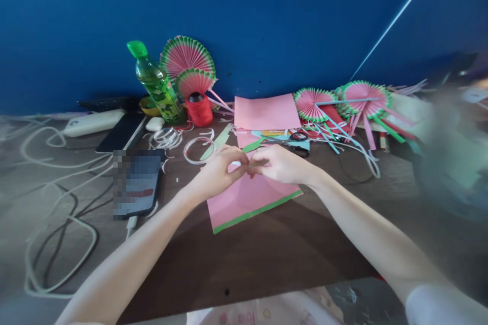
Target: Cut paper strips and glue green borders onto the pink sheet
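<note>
My left hand (224, 170) and my right hand (280, 162) meet above a pink sheet of paper (249, 198), fingertips pinched close together. Whatever lies between the fingertips is too small to make out. Along its near edge the pink sheet carries a green strip (259, 210). Just behind my fingers a piece of green paper (254, 145) shows. Black-handled scissors (299, 143) lie beyond my right hand. A roll of tape (199, 150) rests on the table, left of and behind my left hand.
Another pink sheet (267, 111) stands behind. Folded pink-and-green paper fans (186, 58) lean at the wall beside a green bottle (158, 86) and red thread spool (199, 110); more fans (364, 99) lie right. A phone (141, 183) and white cables (91, 244) occupy the left.
</note>
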Demonstrator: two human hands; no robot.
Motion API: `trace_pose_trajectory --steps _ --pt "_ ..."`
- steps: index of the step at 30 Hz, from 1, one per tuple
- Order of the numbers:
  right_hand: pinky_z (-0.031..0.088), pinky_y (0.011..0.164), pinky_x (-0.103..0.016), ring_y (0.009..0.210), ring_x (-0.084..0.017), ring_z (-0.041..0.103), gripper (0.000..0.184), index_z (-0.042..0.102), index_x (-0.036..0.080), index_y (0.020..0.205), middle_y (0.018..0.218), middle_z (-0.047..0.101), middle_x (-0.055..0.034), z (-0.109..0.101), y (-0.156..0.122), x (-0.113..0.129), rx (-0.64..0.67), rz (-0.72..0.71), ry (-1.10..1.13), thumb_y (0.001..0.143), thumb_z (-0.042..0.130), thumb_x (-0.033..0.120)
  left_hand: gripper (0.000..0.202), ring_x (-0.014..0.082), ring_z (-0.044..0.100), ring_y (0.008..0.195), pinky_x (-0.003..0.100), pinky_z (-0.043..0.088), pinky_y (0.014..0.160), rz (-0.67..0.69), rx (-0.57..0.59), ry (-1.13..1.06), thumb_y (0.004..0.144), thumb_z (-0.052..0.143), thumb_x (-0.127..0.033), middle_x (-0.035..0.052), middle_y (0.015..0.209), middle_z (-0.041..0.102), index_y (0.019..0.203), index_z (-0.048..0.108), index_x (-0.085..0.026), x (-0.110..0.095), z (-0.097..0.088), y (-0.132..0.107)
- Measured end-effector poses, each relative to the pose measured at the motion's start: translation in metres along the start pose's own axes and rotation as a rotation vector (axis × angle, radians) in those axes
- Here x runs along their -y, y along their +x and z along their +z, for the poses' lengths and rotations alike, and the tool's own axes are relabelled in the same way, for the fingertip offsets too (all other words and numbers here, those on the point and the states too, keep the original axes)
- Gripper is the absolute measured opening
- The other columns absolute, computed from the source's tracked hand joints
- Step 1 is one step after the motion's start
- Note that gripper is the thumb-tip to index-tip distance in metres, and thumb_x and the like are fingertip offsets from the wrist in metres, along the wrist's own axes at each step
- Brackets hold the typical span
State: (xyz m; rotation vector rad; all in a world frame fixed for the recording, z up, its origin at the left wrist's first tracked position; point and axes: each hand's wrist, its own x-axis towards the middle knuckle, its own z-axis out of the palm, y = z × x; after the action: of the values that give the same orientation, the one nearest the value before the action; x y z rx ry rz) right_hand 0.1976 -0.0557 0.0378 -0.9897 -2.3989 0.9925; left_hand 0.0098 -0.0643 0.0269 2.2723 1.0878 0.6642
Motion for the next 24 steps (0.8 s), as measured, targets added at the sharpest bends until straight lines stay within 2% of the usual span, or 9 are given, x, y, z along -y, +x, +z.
trace_pose_trajectory --steps 13,16,21,24 --pt "0.043 0.079 -0.028 0.086 -0.015 0.062 0.018 0.067 0.018 0.078 0.086 0.070 -0.0018 -0.006 0.001 0.000 0.042 0.070 0.148 0.082 0.049 0.020 0.013 0.0175 0.051 0.101 0.035 0.037 0.093 -0.004 0.002 -0.061 0.083 0.046 -0.024 0.0022 0.096 0.062 0.079 0.057 -0.020 0.003 -0.001 0.001" --pt "0.043 0.080 -0.028 0.085 -0.014 0.061 0.019 0.068 0.018 0.079 0.086 0.070 -0.0016 -0.011 0.000 -0.003 0.053 0.072 0.153 0.082 0.050 0.021 0.011 0.0172 0.052 0.100 0.034 0.038 0.092 -0.023 -0.013 -0.088 0.081 0.047 -0.023 0.0026 0.098 0.062 0.074 0.056 -0.019 0.006 -0.004 0.002" --pt "0.042 0.079 -0.030 0.084 -0.015 0.061 0.019 0.068 0.018 0.079 0.085 0.070 -0.0022 -0.026 -0.004 -0.015 -0.016 0.118 0.091 0.081 0.052 0.028 0.012 0.0181 0.055 0.093 0.035 0.038 0.091 -0.141 -0.182 0.005 0.075 0.047 -0.022 0.0035 0.092 0.064 0.064 0.051 -0.019 0.021 -0.027 0.006" --pt "0.043 0.079 -0.030 0.084 -0.016 0.063 0.018 0.067 0.018 0.080 0.086 0.070 -0.0025 -0.035 -0.007 -0.019 -0.078 0.170 0.092 0.081 0.052 0.029 0.012 0.0197 0.056 0.092 0.033 0.038 0.090 -0.260 -0.253 0.192 0.072 0.048 -0.023 0.0052 0.091 0.064 0.061 0.050 -0.019 0.033 -0.046 0.006"
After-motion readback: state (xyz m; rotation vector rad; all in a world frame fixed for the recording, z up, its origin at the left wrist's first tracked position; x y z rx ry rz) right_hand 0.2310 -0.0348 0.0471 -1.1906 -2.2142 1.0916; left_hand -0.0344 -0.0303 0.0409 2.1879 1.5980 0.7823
